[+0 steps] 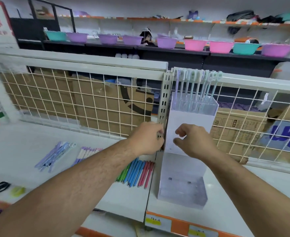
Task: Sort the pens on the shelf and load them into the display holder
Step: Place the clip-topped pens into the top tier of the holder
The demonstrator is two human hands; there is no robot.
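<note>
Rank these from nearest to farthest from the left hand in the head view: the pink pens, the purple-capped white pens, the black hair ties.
1. Pink pens: just below the left hand, beside the clear display holder.
2. Purple-capped white pens: further left on the shelf.
3. Black hair ties: far left, near the shelf's front edge.

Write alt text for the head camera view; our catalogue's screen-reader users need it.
Both hands, left and right, reach to the tiered clear display holder on a white shop shelf; its top tier holds pastel pens. Left of it, loose pens lie in colour groups.
</note>
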